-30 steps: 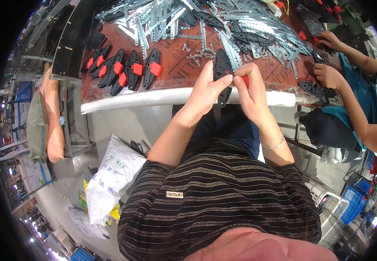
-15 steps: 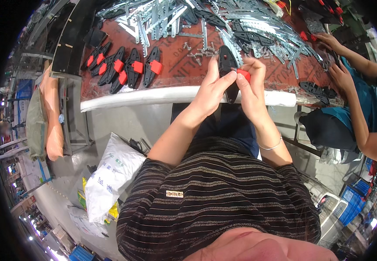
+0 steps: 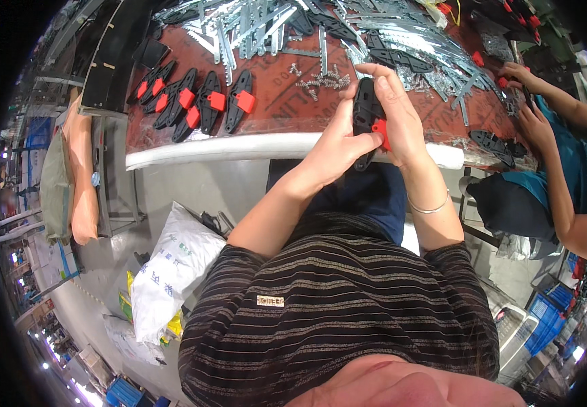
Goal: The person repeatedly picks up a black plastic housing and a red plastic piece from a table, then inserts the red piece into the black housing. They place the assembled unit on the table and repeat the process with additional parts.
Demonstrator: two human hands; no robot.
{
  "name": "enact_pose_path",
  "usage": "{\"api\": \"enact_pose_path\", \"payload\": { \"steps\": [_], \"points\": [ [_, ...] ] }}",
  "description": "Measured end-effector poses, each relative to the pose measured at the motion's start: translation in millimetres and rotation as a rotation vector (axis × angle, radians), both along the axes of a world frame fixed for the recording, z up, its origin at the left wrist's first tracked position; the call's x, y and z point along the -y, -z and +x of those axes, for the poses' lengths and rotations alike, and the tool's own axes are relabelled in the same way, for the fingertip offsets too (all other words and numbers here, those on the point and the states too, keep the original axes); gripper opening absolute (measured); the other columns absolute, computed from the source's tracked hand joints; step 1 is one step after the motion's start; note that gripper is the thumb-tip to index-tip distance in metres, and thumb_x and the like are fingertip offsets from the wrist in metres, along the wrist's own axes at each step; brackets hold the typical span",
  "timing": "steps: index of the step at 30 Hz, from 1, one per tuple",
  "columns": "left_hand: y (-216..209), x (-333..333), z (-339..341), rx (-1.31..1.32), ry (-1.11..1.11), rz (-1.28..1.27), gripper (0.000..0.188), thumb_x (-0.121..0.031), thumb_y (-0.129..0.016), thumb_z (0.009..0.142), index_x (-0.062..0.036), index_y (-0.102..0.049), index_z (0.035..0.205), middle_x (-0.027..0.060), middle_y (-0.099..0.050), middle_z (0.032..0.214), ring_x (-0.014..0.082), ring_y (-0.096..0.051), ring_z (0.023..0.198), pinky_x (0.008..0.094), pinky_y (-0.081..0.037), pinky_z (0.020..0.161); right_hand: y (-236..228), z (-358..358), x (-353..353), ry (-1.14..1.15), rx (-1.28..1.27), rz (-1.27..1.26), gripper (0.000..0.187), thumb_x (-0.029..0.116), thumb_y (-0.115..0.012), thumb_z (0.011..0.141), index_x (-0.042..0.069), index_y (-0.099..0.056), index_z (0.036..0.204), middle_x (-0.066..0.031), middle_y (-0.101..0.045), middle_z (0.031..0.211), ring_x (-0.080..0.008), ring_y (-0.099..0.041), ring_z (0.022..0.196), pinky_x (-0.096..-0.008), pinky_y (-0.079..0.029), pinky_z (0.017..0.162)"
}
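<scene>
Black handle [image 3: 365,115], red clip [image 3: 379,129]; brown-striped black shirt [image 3: 334,305]; reddish-brown table [image 3: 273,102]; white sack [image 3: 171,264].

Factory assembly floor, manual line work. Red-brown surface [image 3: 280,102] holds a heap of stamped metal strips [image 3: 266,27] at 12 o'clock, loose screws [image 3: 320,80], and rows of identical black plastic parts with red clips [image 3: 195,102] at 11. Co-worker [image 3: 578,169] at 3, woven sack [image 3: 171,271] at 8.
</scene>
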State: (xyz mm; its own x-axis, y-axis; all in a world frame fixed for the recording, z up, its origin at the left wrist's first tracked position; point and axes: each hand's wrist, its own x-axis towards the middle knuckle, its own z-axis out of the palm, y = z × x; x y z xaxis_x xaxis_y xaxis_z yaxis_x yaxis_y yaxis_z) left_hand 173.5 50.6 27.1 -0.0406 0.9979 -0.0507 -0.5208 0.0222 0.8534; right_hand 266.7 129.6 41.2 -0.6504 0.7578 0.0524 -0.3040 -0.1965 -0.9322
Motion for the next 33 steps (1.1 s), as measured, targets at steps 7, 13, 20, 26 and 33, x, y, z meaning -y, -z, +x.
{"api": "enact_pose_path", "payload": {
  "steps": [7, 13, 20, 26, 33],
  "points": [
    [2.7, 1.9, -3.1, 0.07, -0.043, 0.037, 0.059, 0.003, -0.043, 0.083, -0.0002, -0.024, 0.139, 0.0102, -0.042, 0.128, 0.0168, -0.04, 0.119, 0.0317, -0.032, 0.102, 2.4, -9.8, 3.5, 0.082, 0.029, 0.004, 0.029, 0.027, -0.035, 0.1, 0.003, -0.048, 0.108, -0.0098, -0.058, 0.088, -0.0178, -0.059, 0.085, -0.0302, -0.048, 0.08],
    [10.9, -0.3, -11.0, -0.481, -0.046, 0.142, 0.058, -0.003, -0.043, 0.085, 0.0089, -0.023, 0.138, 0.0149, -0.026, 0.144, 0.0211, -0.021, 0.135, 0.0308, -0.018, 0.11, 16.0, -23.3, 0.9, 0.181, -0.017, -0.014, 0.029, 0.029, -0.035, 0.1, 0.005, -0.046, 0.091, -0.0064, -0.049, 0.076, -0.0199, -0.057, 0.077, -0.0319, -0.047, 0.075],
    [12.2, 5.2, -73.5, -0.273, -0.47, -0.002, 0.055, -0.008, -0.057, 0.086, -0.0016, -0.032, 0.134, 0.0105, -0.046, 0.122, 0.0149, -0.048, 0.109, 0.0276, -0.04, 0.093, 23.6, -18.3, -39.0, 0.325, 0.12, 0.183, 0.029, 0.025, -0.049, 0.095, 0.004, -0.045, 0.115, -0.0068, -0.057, 0.102, -0.0126, -0.055, 0.093, -0.0263, -0.045, 0.075],
    [14.7, 39.1, -200.8, -1.156, -0.895, -0.109, 0.042, -0.006, -0.061, 0.081, 0.0011, -0.049, 0.121, 0.0153, -0.058, 0.11, 0.0211, -0.056, 0.102, 0.033, -0.044, 0.088, 33.2, 7.5, -65.7, 0.241, 0.608, 0.513, 0.009, 0.008, -0.06, 0.087, 0.001, -0.06, 0.092, 0.0008, -0.056, 0.075, -0.0054, -0.048, 0.067, -0.0194, -0.042, 0.061],
    [27.7, 49.9, -243.1, -1.829, -0.933, -0.362, 0.045, -0.023, -0.066, 0.078, -0.0012, -0.056, 0.116, 0.0169, -0.06, 0.108, 0.0328, -0.055, 0.103, 0.0414, -0.042, 0.089, 37.8, -23.0, -58.6, 0.07, 0.777, 1.206, 0.01, 0.012, -0.065, 0.076, 0.005, -0.062, 0.082, -0.0107, -0.06, 0.082, -0.029, -0.06, 0.076, -0.0375, -0.049, 0.066]
  ]
}}
